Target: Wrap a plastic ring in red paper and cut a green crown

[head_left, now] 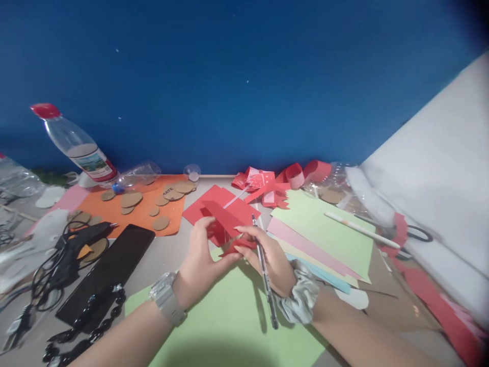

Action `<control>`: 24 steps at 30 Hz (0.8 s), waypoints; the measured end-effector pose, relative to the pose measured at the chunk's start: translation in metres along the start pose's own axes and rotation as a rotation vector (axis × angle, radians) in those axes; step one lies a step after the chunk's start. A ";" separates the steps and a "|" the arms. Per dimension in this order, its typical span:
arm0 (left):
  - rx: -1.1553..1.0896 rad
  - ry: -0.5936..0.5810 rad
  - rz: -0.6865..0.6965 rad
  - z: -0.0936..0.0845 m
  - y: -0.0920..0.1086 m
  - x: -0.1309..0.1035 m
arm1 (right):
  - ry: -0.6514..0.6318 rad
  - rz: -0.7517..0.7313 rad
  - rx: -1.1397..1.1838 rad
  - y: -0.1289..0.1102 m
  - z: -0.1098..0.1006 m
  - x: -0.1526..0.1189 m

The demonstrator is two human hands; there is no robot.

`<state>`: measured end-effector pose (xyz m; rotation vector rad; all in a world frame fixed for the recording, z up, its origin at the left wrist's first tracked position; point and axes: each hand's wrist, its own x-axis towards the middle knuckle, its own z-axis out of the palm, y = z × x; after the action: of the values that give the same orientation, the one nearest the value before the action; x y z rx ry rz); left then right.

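Note:
Both hands meet at the middle of the table around a red paper piece [223, 218], which looks folded or bent. My left hand [204, 250], with a grey watch on its wrist, grips the paper from the left between fingers and thumb. From the right, my right hand [271, 257] pinches the same paper and also carries a clear pen [264, 275], its tip pointing away from me. A grey scrunchie circles that wrist. Flat red paper sheets [204, 201] lie just beyond the hands. Under the hands is a light green sheet [221, 316].
Left are a black phone [110, 270], a bead string [110, 321], a corded glue gun [80, 239] and cardboard discs on orange paper [173, 209]. A bottle [82, 148] leans on the blue wall. Right lie coloured sheets [324, 219], a white stick [359, 229], scissors [416, 233] and red scraps [263, 183].

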<state>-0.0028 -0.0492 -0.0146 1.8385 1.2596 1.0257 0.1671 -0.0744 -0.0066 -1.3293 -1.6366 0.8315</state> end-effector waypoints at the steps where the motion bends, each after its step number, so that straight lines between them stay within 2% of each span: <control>1: 0.047 0.019 -0.008 0.000 0.001 -0.001 | 0.002 0.007 -0.005 -0.001 0.000 0.000; 3: 0.110 -0.032 0.005 -0.002 0.002 -0.001 | -0.013 0.000 -0.005 -0.002 -0.001 0.001; 6: 0.059 -0.247 0.055 -0.004 0.005 -0.002 | -0.068 -0.037 -0.024 -0.001 -0.003 0.001; 8: -0.031 -0.337 0.047 -0.005 0.006 -0.002 | -0.107 -0.066 -0.034 0.002 -0.004 0.001; 12: -0.145 -0.334 -0.077 -0.007 0.006 -0.001 | -0.143 -0.097 -0.044 0.005 -0.003 0.000; 15: -0.179 -0.312 -0.098 -0.007 0.007 0.002 | -0.134 -0.096 -0.086 0.006 0.000 -0.002; 17: -0.194 -0.281 -0.102 -0.007 0.008 0.004 | -0.094 -0.081 -0.101 0.006 0.002 -0.003; 21: -0.283 -0.274 -0.199 -0.007 0.008 0.004 | 0.047 -0.064 -0.047 0.006 0.001 -0.003; 24: -0.367 -0.294 -0.218 -0.007 0.009 0.003 | 0.060 -0.082 0.015 0.006 0.000 -0.001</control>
<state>-0.0047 -0.0488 -0.0033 1.4704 0.9935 0.7740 0.1700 -0.0738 -0.0117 -1.2564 -1.6241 0.7464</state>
